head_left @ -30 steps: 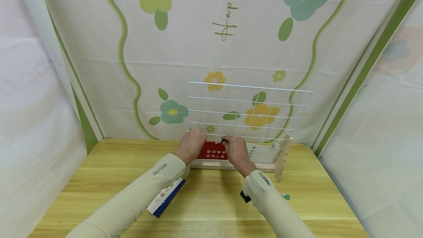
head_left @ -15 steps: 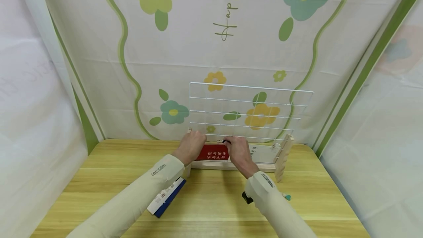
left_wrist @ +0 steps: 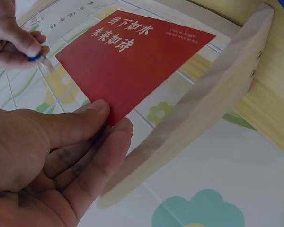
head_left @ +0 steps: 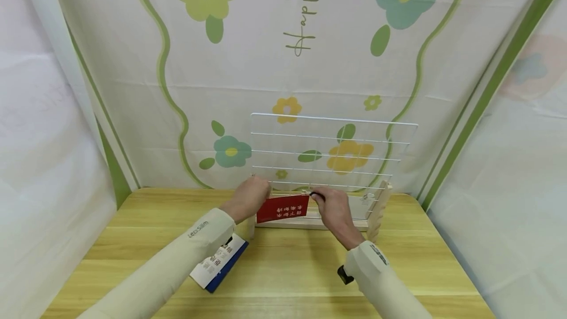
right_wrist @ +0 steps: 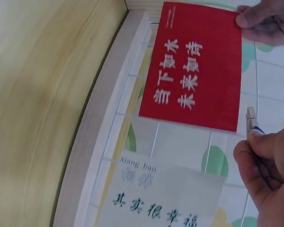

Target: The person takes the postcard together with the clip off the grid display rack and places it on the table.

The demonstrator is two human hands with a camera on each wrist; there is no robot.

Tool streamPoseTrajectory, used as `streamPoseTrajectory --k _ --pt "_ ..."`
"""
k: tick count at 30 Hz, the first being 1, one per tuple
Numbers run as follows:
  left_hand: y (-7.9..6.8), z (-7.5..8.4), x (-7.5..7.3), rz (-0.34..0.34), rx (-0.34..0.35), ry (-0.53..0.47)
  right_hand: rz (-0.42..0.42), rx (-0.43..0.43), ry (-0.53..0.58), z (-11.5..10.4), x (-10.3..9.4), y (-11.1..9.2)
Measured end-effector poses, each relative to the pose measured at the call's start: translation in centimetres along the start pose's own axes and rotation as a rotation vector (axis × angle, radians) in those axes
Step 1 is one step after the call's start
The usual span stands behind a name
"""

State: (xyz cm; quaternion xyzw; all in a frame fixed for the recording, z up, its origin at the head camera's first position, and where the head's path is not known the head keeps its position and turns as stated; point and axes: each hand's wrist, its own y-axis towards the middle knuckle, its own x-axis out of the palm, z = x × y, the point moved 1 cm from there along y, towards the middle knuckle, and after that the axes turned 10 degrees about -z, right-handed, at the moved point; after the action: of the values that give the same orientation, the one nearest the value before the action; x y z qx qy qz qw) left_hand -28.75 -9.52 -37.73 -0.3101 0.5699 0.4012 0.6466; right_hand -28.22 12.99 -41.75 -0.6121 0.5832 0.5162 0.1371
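Observation:
My left hand [head_left: 249,198] pinches one corner of a red card [left_wrist: 132,61] with white Chinese lettering between thumb and fingers. The card is slightly tilted in front of the lower part of a white wire grid [head_left: 334,118]. In my right hand [head_left: 335,211] a small wooden clothespin [right_wrist: 250,118] with a blue part is pinched between thumb and finger. It is apart from the card, just beyond its edge in the right wrist view. A white card [right_wrist: 156,198] with dark lettering lies at the grid beside the red one; my right hand partly hides it in the head view.
The grid stands in a wooden frame with a side post [head_left: 380,210] at the right and a front rail [right_wrist: 99,123]. On the wooden table [head_left: 283,270], a white printed card [head_left: 208,269] overlaps a blue one [head_left: 227,271] near my left forearm. Patterned cloth hangs behind.
My right hand has moved right with the clothespin, away from the red card. My left hand has shifted slightly left, and the card has tilted and come lower, nearer me.

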Motion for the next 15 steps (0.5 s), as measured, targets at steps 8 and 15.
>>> streamPoseTrajectory --k 8,15 --pt "-2.0 -1.5 -0.1 -0.071 0.016 -0.158 0.003 0.048 0.009 1.9 -1.0 -2.1" --pt "-3.5 -3.4 0.0 -0.102 -0.014 -0.198 -0.006 0.078 -0.008 3.6 -1.8 -4.0"
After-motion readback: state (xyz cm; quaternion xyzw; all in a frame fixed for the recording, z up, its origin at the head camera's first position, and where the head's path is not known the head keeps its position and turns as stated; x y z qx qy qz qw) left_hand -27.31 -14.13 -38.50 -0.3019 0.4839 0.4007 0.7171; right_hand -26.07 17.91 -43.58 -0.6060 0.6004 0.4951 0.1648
